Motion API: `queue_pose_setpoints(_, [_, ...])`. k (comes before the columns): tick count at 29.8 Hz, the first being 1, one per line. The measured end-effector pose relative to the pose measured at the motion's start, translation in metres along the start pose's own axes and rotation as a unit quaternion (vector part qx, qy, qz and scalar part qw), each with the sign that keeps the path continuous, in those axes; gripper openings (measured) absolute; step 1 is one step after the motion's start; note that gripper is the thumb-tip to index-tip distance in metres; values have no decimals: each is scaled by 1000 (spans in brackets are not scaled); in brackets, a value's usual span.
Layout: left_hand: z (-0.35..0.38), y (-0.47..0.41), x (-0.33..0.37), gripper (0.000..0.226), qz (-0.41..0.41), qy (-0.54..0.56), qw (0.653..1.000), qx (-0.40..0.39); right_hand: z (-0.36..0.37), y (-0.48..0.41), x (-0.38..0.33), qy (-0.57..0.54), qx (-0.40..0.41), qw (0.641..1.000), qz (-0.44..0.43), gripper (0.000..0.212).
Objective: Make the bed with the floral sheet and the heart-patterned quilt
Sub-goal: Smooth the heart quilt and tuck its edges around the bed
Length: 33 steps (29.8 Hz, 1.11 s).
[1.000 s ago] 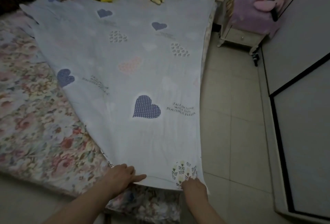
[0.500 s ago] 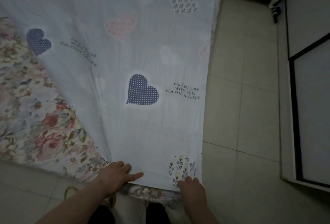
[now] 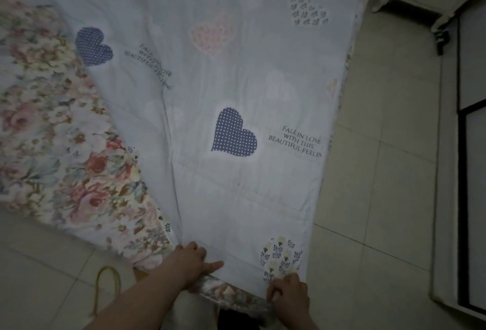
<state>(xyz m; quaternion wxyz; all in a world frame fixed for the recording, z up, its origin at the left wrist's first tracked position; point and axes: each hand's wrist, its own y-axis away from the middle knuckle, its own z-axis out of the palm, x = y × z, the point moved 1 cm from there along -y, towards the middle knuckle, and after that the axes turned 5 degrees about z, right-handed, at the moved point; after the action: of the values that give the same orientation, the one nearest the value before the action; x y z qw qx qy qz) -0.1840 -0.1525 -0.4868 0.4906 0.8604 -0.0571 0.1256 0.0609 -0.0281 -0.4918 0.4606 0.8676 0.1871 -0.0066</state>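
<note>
One grip, left hand (image 3: pixel 193 264): curled over heart-patterned quilt (image 3: pixel 236 66) near hem, thumb flat on top.
Other grip, right hand (image 3: pixel 288 293): pinching its corner.
Quilt: pale blue, lying aslant over floral sheet (image 3: pixel 52 132).

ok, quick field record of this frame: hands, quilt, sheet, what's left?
quilt: heart-patterned quilt lies skewed over the bed's right side
sheet: floral sheet bare on the left
left hand: grips quilt's near edge
right hand: grips quilt's near right corner
floor: tiled; yellow loop by left arm
remaining: quilt not yet squared over sheet
</note>
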Motion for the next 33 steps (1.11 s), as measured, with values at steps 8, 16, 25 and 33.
queue_pose_setpoints(8, [-37, 36, 4, 51, -54, 9, 998, 23, -46, 15, -67, 16, 17, 1000, 9, 29])
queue_pose_setpoints(16, [-98, 108, 1, 55, -83, -27, 993, 76, -106, 63, -113, 46, 76, 995, -49, 32])
queue_pose_setpoints(25, [-153, 187, 3, 50, -117, -49, 979, 160, -158, 123, -161, 97, 129, 982, -96, 31])
queue_pose_setpoints(33, [-143, 245, -43, 49, -146, -54, 968, 198, -157, 135, -236, 124, 159, 972, -124, 32])
